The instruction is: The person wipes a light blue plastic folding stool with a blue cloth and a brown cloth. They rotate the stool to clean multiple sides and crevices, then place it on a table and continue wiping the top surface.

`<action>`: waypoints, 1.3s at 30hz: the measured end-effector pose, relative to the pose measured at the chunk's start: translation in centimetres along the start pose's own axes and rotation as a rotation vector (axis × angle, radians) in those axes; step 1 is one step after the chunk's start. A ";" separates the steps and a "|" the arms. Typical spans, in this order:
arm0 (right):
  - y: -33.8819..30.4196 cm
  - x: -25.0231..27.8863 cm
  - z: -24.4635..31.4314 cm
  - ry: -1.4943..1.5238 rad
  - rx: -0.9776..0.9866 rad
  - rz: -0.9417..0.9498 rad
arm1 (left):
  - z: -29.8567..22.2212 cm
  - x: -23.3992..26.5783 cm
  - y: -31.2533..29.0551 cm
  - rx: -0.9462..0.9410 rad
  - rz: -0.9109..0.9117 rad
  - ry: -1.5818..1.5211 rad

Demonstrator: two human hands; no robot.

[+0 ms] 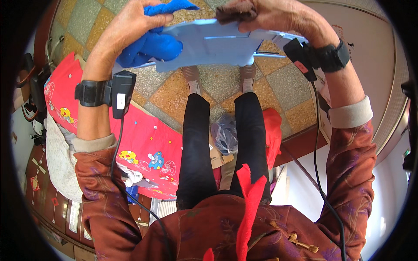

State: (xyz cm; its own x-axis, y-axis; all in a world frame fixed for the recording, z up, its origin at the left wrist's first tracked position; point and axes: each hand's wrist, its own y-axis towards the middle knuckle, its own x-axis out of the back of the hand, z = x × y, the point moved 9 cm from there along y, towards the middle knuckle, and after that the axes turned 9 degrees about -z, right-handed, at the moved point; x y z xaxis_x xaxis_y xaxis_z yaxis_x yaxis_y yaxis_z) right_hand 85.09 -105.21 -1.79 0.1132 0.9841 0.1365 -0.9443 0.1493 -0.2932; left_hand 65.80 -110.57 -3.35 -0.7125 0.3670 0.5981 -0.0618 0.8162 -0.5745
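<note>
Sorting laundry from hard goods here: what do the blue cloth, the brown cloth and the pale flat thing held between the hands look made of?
The blue cloth in the left hand looks like soft fleece or microfibre: matte, fuzzy, bunched in folds. The brown cloth under the right hand seems a similar napped fabric. The pale flat board looks rigid, probably plastic: smooth, light blue-grey, straight edges, faint sheen.

Terrazzo floor (174, 93), yellow and grey tiles set diagonally; red patterned cloth (148, 139) at left; daylight on pale wall (383, 61) at right.
</note>
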 end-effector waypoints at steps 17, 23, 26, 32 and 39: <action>0.0 0.2 0.5 -0.048 0.088 -0.176 | -4.3 -2.0 -0.9 -0.286 0.055 0.364; -7.1 -6.9 3.7 -0.411 0.036 -0.474 | -4.1 -5.6 -8.7 -0.312 0.186 0.247; -9.1 -11.1 5.0 -0.450 -0.001 -0.485 | -0.7 -7.3 -11.0 -0.035 0.409 -0.030; -11.8 -16.7 5.9 -0.550 -0.006 -0.423 | 7.0 -9.8 -11.8 0.342 0.403 -0.096; -14.2 -21.0 5.0 -0.555 -0.091 -0.313 | 9.9 -17.7 -10.9 0.196 0.570 0.026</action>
State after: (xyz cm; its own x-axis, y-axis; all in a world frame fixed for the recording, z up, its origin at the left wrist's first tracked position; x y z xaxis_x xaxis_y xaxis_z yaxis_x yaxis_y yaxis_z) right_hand 94.60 -128.44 4.26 0.1794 0.7005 0.6908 -0.8597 0.4530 -0.2361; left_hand 72.10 -130.36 -13.22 -0.6540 0.7353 0.1777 0.1955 0.3912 -0.8993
